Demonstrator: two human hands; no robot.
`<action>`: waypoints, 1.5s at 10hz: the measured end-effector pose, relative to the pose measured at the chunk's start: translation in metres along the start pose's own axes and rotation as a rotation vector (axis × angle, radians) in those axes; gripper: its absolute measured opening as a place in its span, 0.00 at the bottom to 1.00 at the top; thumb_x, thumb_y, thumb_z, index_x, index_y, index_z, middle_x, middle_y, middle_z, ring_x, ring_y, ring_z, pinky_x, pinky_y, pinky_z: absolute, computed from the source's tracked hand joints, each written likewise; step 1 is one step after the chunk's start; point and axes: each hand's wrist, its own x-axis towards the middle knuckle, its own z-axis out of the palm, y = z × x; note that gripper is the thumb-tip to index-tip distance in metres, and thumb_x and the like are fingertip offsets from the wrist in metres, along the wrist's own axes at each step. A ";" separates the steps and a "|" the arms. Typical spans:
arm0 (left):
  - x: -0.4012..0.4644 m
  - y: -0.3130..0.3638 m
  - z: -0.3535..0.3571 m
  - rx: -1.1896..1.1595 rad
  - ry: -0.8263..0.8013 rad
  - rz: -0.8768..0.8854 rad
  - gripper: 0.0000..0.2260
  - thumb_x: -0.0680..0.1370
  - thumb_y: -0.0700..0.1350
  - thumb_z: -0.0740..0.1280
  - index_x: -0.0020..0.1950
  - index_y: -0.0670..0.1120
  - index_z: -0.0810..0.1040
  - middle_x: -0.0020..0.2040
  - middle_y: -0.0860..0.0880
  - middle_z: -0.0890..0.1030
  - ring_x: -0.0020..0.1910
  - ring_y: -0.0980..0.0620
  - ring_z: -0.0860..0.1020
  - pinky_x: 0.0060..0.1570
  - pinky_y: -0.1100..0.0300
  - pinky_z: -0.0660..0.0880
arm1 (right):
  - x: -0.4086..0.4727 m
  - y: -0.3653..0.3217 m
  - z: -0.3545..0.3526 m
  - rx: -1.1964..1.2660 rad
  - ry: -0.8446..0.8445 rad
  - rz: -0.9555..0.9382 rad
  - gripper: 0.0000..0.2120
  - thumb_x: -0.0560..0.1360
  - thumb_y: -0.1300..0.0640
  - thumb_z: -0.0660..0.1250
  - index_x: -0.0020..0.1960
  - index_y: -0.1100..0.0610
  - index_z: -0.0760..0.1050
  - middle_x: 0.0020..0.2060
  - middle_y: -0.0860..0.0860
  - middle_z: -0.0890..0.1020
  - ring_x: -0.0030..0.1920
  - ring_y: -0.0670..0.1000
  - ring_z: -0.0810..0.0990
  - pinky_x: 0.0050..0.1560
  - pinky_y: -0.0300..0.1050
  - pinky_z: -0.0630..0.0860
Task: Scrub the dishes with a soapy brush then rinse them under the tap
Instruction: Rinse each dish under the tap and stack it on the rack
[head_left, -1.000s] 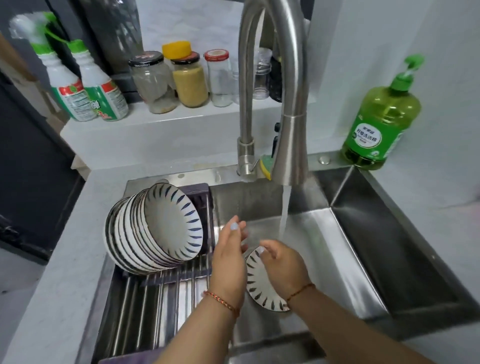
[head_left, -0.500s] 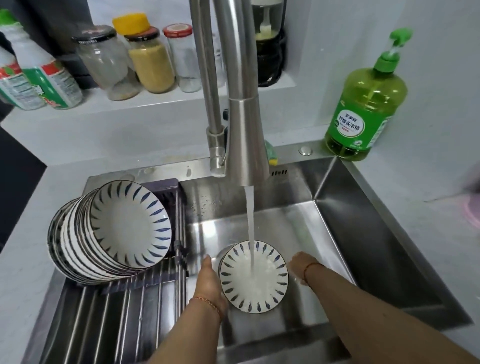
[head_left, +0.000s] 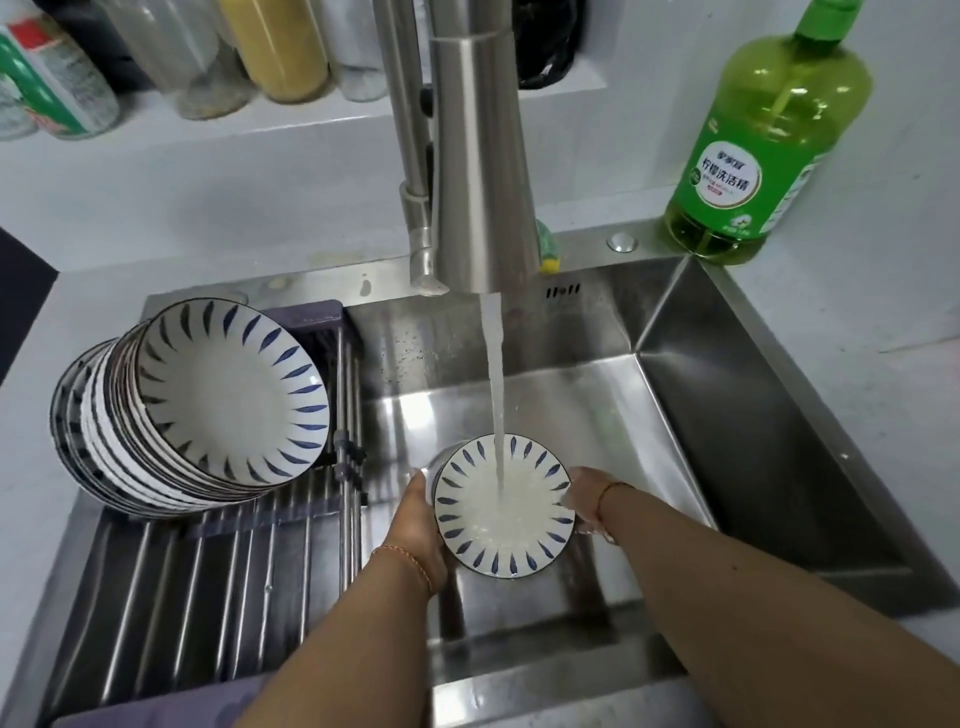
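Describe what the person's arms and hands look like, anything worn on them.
Both forearms are bare, with no sleeves and no gloves in view. The left hand has a thin orange-red beaded string bracelet around the wrist. The right hand has a similar thin orange-red thread around its wrist. No rings or watch can be seen, though most fingers are hidden.

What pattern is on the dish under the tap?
White with dark blue leaf-like dashes radiating around the rim, on the dish; head view.
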 end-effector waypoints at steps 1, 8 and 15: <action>0.017 -0.004 -0.007 0.033 -0.021 -0.025 0.26 0.81 0.62 0.50 0.56 0.42 0.76 0.40 0.44 0.81 0.37 0.47 0.78 0.31 0.55 0.71 | 0.013 0.009 -0.003 0.082 -0.047 0.043 0.18 0.74 0.72 0.60 0.63 0.63 0.69 0.53 0.58 0.73 0.49 0.55 0.73 0.40 0.44 0.77; 0.023 0.001 -0.021 -0.006 0.008 0.004 0.06 0.79 0.45 0.64 0.50 0.44 0.78 0.40 0.47 0.79 0.38 0.50 0.77 0.29 0.59 0.79 | -0.023 -0.005 -0.035 0.307 0.124 -0.152 0.17 0.70 0.76 0.59 0.48 0.59 0.78 0.52 0.65 0.81 0.49 0.64 0.81 0.52 0.65 0.77; -0.020 -0.012 -0.005 0.049 -0.273 0.291 0.12 0.83 0.52 0.56 0.57 0.48 0.75 0.41 0.49 0.86 0.39 0.50 0.84 0.31 0.56 0.80 | -0.162 0.014 -0.004 -0.860 0.108 -0.918 0.37 0.74 0.34 0.34 0.69 0.52 0.66 0.71 0.49 0.67 0.74 0.47 0.59 0.75 0.53 0.50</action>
